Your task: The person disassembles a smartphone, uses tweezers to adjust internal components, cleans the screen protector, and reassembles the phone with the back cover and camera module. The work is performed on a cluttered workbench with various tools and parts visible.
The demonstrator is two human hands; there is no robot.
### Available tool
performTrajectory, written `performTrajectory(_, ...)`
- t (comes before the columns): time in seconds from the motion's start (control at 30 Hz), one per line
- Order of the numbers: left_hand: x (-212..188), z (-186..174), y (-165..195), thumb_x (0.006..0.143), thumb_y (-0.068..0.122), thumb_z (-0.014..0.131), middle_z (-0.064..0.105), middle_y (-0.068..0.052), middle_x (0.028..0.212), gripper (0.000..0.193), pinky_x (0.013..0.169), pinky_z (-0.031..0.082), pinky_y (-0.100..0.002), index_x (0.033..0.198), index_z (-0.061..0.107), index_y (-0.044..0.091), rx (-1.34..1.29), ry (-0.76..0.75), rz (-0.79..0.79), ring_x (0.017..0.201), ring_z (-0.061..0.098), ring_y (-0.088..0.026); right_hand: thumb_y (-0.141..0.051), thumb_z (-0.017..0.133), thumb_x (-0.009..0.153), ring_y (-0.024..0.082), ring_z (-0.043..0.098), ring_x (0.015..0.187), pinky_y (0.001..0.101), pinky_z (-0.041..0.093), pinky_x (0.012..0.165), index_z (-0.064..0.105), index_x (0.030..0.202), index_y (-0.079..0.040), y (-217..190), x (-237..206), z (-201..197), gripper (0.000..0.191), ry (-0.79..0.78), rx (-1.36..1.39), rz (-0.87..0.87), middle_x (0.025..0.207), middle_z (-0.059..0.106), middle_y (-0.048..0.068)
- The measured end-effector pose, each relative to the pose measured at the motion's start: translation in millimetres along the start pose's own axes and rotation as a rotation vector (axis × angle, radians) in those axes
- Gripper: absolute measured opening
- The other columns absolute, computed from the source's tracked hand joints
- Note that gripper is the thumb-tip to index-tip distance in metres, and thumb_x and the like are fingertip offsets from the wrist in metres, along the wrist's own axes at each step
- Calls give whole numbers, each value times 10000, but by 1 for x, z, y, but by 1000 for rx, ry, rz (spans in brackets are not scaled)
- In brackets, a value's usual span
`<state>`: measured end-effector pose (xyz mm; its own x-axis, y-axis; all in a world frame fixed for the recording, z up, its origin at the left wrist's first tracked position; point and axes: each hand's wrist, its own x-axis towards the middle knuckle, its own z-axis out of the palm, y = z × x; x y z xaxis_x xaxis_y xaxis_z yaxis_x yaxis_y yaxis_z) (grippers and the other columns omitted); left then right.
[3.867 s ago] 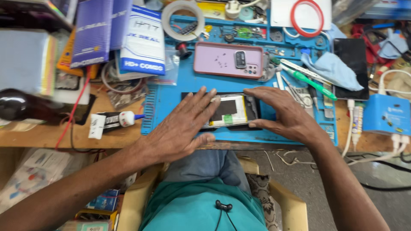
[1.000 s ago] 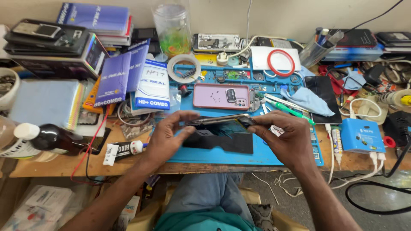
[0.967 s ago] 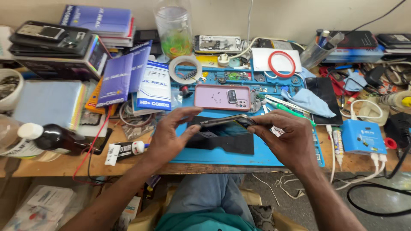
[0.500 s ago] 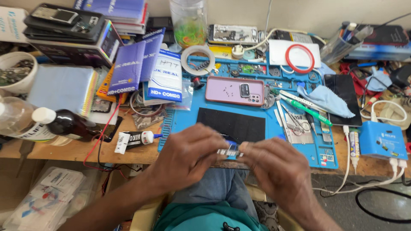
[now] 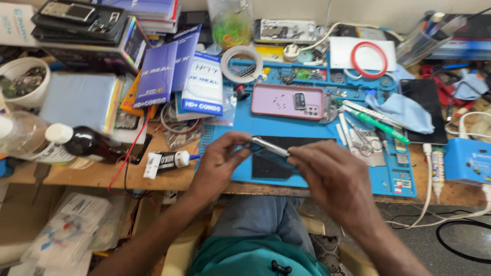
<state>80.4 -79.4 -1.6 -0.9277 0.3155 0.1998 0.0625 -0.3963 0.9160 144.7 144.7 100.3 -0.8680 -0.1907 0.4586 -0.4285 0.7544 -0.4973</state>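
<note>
— Where's the phone?

— Edge-on above the blue mat (image 5: 286, 128), near the counter's front edge. The left hand (image 5: 217, 163) and right hand (image 5: 335, 179) each have fingers pinching an end of the phone (image 5: 269, 147).

— Risk?

— Such a thin grip could slip; the phone might drop onto the mat or off the edge.

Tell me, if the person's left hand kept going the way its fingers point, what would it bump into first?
Probably the right hand: the left hand points rightward along the phone both hold. Depth is hard to judge.
</note>
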Motion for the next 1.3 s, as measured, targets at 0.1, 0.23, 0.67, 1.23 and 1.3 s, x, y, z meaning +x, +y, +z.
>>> performTrajectory(0.1, 10, -12, 0, 972, 75, 708, 716, -84, 1127, 222, 976, 558, -307, 1187, 684, 24, 505, -146, 95, 1075, 695, -168, -82, 762, 860, 249, 721, 878, 388, 578, 724, 770, 1027, -63, 12, 7, 8, 169, -83, -123, -76, 969, 757, 75)
performTrajectory(0.23, 15, -8, 5, 974, 110, 717, 749, -46, 1011, 149, 862, 596, -294, 1110, 733, 51, 536, -145, 89, 954, 724, -133, -110, 777, 875, 247, 717, 859, 389, 570, 723, 772, 1012, -64, 17, 8, 25, 145, -106, -122, -51, 949, 753, 67)
performTrajectory(0.67, 11, 2, 12, 939, 129, 761, 733, -76, 1008, 179, 822, 546, -323, 1079, 717, 27, 637, -163, 269, 949, 705, -178, -129, 795, 867, 218, 722, 850, 338, 569, 662, 798, 1015, -77, 18, 8, 39, 158, -118, 9, 134, 958, 761, 76)
performTrajectory(1.23, 29, 49, 22, 859, 85, 763, 729, -96, 881, 102, 651, 515, -386, 952, 736, 50, 872, -149, 169, 802, 717, -266, -87, 780, 877, 221, 726, 827, 338, 583, 693, 768, 1017, -62, 54, -17, 14, 142, -43, 122, 121, 939, 744, 86)
performTrajectory(1.3, 29, 53, 27, 854, 107, 771, 734, -78, 861, 93, 574, 494, -389, 933, 744, 66, 873, -134, 37, 769, 726, -247, -88, 785, 870, 228, 719, 813, 339, 574, 682, 776, 999, -67, 55, -20, 14, 131, -41, 100, 131, 903, 746, 82)
